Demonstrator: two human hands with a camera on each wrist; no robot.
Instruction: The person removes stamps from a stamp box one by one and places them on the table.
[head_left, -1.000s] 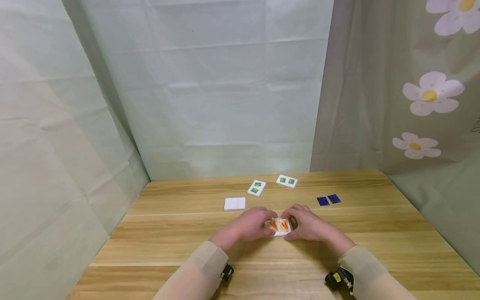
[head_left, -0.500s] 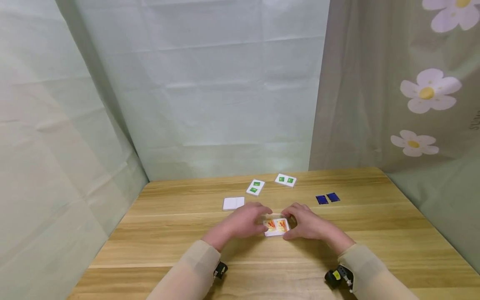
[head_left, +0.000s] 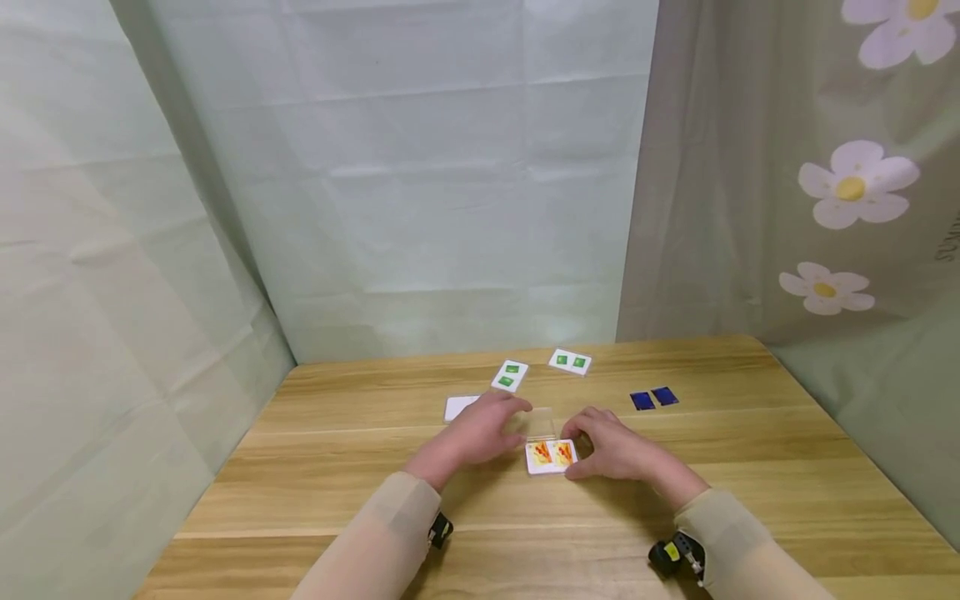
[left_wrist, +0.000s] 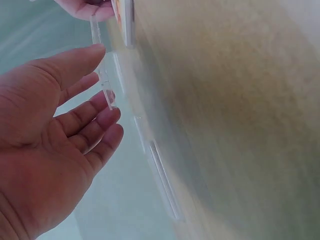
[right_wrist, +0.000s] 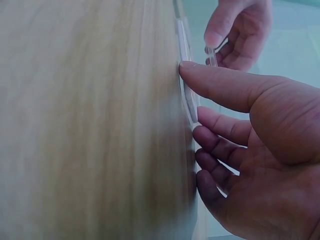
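Observation:
My left hand [head_left: 478, 432] pinches a clear plastic lid [head_left: 540, 423] between thumb and fingers. The lid [left_wrist: 103, 75] looks like a thin transparent plate, seen edge-on in the left wrist view, raised off the case. Just in front of it lies a flat white card case [head_left: 551, 458] with two orange-and-yellow pictures on top. My right hand [head_left: 613, 446] grips the case's right end, thumb at the near edge and fingers at the far edge. In the right wrist view my right thumb [right_wrist: 215, 82] rests on the edge of the case [right_wrist: 187, 95], low at the wooden tabletop.
Two white cases with green squares [head_left: 510, 376] [head_left: 570, 361] lie toward the back of the wooden table [head_left: 337, 492]. A plain white case [head_left: 459, 407] is partly hidden behind my left hand. Two dark blue cards [head_left: 654, 398] lie at the right. Cloth curtains [head_left: 465, 208] border the table.
My left hand has moved left and away from me, lifting the clear lid off the pictures. My right hand keeps its hold on the case, almost unmoved.

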